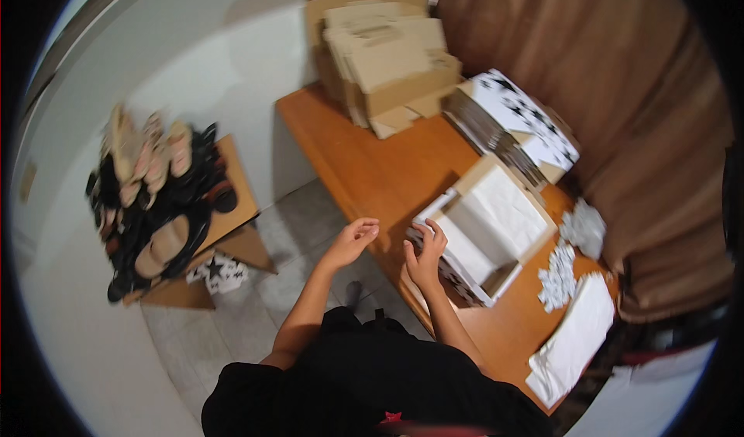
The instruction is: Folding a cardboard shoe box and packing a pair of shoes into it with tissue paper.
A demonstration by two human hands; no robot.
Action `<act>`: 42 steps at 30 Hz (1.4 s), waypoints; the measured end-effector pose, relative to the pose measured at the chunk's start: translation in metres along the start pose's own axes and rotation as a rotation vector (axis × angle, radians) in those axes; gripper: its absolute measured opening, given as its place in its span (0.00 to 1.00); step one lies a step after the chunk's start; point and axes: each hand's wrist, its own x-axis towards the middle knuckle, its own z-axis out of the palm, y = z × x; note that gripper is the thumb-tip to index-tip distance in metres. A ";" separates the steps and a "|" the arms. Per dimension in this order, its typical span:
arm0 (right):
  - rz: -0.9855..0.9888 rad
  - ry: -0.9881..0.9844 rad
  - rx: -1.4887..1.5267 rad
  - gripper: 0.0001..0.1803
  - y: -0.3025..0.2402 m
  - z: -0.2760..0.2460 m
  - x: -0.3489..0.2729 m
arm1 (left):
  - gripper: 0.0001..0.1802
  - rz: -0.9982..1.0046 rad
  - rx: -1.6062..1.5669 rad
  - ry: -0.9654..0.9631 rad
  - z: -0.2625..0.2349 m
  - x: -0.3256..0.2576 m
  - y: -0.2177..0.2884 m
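Note:
An uncovered white box [463,269] with black marks on its outside stands on the wooden table, lined with white tissue paper [508,208]. My right hand [424,260] is at the box's left side, thumb and fingers apart. It overlaps the rim in view, and I cannot tell whether it touches it. My left hand [355,240] hangs over the table's left edge, a short way left of the box. Its fingers are loosely bent, and nothing shows in it.
Flattened cardboard [395,49] is piled at the table's [364,158] far end, beside star-patterned boxes [519,115]. On the right lie small white packets [556,278], a crumpled clear bag [583,228] and white paper sheets [573,340]. Shoes [163,247] fill a cardboard stand at left.

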 end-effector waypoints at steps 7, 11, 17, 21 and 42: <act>-0.217 -0.257 0.102 0.19 -0.088 0.087 0.004 | 0.20 -0.073 -0.044 0.329 -0.102 -0.101 -0.004; -0.314 -0.368 0.213 0.19 -0.139 0.166 0.013 | 0.19 -0.036 0.017 0.489 -0.182 -0.142 -0.003; -0.522 -0.452 0.356 0.20 -0.250 0.283 0.035 | 0.17 0.076 0.071 0.751 -0.308 -0.200 0.031; -0.681 -0.542 0.492 0.23 -0.325 0.336 0.055 | 0.19 0.176 0.131 0.948 -0.392 -0.217 0.055; -0.183 -0.561 0.463 0.42 -0.518 0.490 0.136 | 0.23 0.420 0.420 1.120 -0.580 -0.150 0.083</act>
